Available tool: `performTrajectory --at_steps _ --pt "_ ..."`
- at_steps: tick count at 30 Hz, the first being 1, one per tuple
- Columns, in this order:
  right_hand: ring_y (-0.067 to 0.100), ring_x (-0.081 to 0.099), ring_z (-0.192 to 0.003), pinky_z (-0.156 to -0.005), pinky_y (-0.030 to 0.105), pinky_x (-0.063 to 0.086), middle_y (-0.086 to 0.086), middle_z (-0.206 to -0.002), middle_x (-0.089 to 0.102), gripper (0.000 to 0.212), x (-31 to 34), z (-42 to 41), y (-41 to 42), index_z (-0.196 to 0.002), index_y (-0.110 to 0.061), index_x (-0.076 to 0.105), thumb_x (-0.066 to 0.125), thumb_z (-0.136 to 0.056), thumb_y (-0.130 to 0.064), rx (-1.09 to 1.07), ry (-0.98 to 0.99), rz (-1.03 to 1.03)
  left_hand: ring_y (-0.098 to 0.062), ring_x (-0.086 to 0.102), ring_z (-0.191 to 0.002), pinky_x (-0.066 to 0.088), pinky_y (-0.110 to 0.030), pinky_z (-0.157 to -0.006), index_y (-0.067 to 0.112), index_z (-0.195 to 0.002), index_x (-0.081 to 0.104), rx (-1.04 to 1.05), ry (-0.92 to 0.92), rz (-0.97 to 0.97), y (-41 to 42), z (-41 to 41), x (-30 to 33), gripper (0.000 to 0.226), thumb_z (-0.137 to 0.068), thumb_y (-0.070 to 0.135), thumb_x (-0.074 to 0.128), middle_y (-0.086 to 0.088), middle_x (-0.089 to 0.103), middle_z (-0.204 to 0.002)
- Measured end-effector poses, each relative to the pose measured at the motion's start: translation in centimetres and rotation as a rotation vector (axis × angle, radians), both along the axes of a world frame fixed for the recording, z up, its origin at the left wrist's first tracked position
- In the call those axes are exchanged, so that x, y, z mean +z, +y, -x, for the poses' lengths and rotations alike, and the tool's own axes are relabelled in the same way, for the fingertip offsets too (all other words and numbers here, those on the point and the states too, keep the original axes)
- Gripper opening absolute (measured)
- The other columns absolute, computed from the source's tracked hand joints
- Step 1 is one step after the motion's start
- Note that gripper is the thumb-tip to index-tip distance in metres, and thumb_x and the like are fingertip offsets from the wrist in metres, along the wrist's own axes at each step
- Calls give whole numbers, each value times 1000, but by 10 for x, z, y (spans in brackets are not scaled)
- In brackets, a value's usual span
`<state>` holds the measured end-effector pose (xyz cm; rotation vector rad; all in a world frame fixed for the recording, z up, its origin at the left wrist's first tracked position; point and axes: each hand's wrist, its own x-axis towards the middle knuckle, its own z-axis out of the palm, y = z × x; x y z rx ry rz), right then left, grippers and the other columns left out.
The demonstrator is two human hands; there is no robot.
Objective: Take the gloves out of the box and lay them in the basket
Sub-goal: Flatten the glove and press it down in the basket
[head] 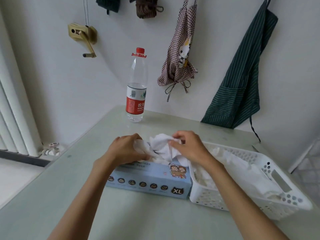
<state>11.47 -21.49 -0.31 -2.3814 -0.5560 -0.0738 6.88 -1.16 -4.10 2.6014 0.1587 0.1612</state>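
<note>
- I have a bunch of thin white gloves half out of the box on the worktop.
- My left hand and right hand each have a grip pinched on the bunch.
- They look light, limp and clingy; I judge a pinch at one edge best.
- The basket touches the box's right end and holds gloves already.

box front, right end: "XL" in white on a black cat-shaped badge
box top edge: a line of small print, too blurred to read
bottle red label: white characters "农夫", beneath them Latin letters starting "NONGF", the rest turned out of view
bottle white band: barcode, digits illegible
</note>
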Motion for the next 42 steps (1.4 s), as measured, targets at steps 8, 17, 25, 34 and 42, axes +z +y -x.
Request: performTrajectory --at_steps 8,17,25,34,42 --pt "13 69 -86 -74 27 53 1 -93 72 18 20 6 1 -102 -13 68 64 -90 -27 35 80 -330 -17 44 -119 22 -43 -113 30 -128 48 -16 14 86 4 2 5 73 -68 70 63 4 52 -133" --pt "20 61 -111 -99 35 44 5 -113 70 28 19 37 -14 -109 -16 71 57 -89 -30 147 610 -805 9 9 -140 16 -26 -115 48 -144 11 -488 -310 337 -1 21 45 95 -80 17 74 26 9 -154" --pt "19 62 -104 -84 28 49 4 -108 69 23 12 43 -27 -104 -19 72 58 -91 -31 67 627 -765 8 51 -117 35 -2 -94 27 -96 74 -455 -420 494 -20 23 53 20 -78 33 65 21 62 -121" --pt "-12 43 -115 -88 15 39 -32 -122 46 75 40 79 -37 -126 -44 41 62 -62 -77 112 40 -120 -6 71 -79 53 -16 -73 10 -87 75 -356 -395 593 -45 23 56 11 -83 20 70 4 75 -82" --pt "-1 63 -88 -82 14 47 -16 -87 68 5 46 65 -50 -87 -26 64 62 -88 -31 61 -262 -395 -3 66 -92 48 -18 -88 19 -92 72 -474 -380 559 -58 19 51 15 -84 31 68 10 73 -92"
